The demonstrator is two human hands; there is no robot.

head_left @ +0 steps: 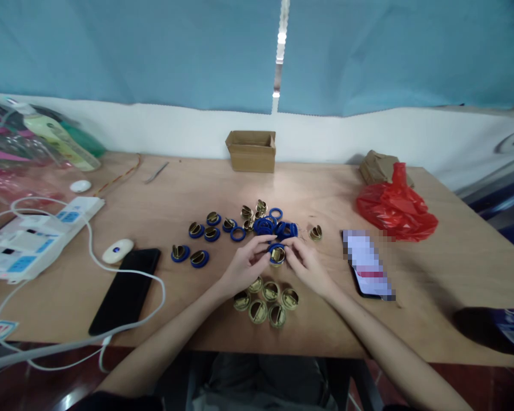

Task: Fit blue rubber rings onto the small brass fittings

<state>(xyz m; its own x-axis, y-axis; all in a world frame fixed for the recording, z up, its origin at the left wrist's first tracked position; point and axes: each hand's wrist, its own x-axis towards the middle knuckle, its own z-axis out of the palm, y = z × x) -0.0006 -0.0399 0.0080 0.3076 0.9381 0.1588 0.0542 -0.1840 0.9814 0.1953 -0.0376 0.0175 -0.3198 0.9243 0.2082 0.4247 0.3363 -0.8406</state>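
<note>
Both hands (278, 264) around ringed brass cap (277, 254)

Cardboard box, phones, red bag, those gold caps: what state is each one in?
Cardboard box: open, upright.
Black phone: screen dark, lying flat.
Second phone: screen lit.
Red bag: crumpled, bunched.
Gold cap: held in both hands, blue ring on it.
Caps near the wrists: without rings.

We have both forearms angled inward, left hand (245, 264) and right hand (305, 262) meeting fingertip to fingertip, fingers curled.
</note>
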